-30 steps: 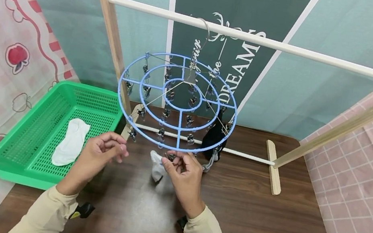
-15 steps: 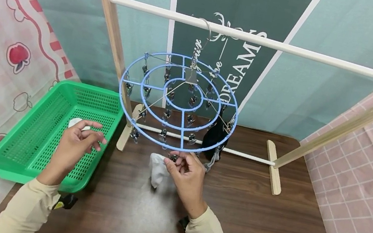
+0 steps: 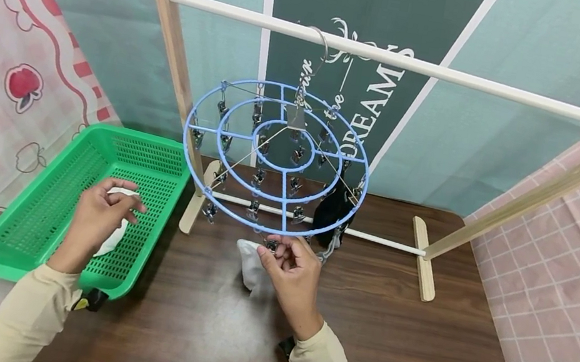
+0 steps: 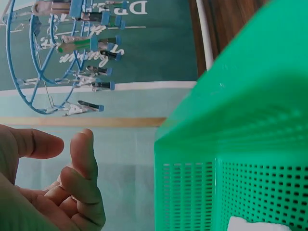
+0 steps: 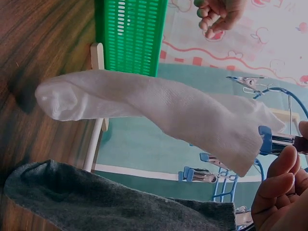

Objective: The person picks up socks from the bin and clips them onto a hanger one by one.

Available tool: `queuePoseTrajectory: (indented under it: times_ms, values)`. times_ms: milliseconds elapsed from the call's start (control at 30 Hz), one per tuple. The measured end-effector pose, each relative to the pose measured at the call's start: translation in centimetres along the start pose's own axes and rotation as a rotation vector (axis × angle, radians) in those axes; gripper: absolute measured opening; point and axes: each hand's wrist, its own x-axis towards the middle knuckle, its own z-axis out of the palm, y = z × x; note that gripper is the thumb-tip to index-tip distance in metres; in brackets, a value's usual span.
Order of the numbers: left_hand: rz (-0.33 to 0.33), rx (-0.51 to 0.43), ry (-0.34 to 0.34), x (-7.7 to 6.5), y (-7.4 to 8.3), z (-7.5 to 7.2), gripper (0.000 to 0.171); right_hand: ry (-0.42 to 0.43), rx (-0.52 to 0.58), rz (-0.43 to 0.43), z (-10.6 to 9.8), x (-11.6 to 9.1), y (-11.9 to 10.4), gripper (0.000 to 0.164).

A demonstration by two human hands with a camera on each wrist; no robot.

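Note:
My left hand (image 3: pixel 97 221) hovers over the green basket (image 3: pixel 2 270), its fingers loosely bent and holding nothing. Partly behind it, a white sock (image 3: pixel 114 238) lies in the basket. At the near edge of the blue round clip hanger (image 3: pixel 277 231), my right hand (image 3: pixel 298 280) pinches a metal clip (image 5: pixel 278 140) with blue tips. That clip bites the cuff of another white sock (image 5: pixel 159 103), which dangles below the ring. A dark grey sock (image 5: pixel 120 197) hangs beside it in the right wrist view.
The hanger hooks over the white rail (image 3: pixel 454 79) of a wooden rack. Other metal clips (image 3: pixel 254 208) dangle from its rings. A black item (image 3: pixel 332 213) hangs on the hanger's right side. The brown table (image 3: pixel 387 361) lies below.
My left hand has moved left, from near the hanger to above the basket. The right hand stays at the clip, and the hanging white sock has swung and turned a little.

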Motion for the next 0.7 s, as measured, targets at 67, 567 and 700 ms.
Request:
queuePoseTrajectory:
  times_ms: [67, 567, 700]
  values:
    - [-0.009, -0.008, -0.001, 0.2, -0.2, -0.2, 0.014, 0.001, -0.005, 0.002, 0.0, 0.0, 0.0, 0.015]
    - [-0.013, 0.002, -0.005, 1.4, -0.5, -1.6, 0.013, 0.028, -0.005, 0.006, -0.4, -0.1, 0.2, 0.016]
    - [-0.022, 0.030, -0.006, 1.7, -0.5, -1.9, 0.015, 0.031, -0.004, 0.003, -0.5, -0.1, 0.2, 0.016]
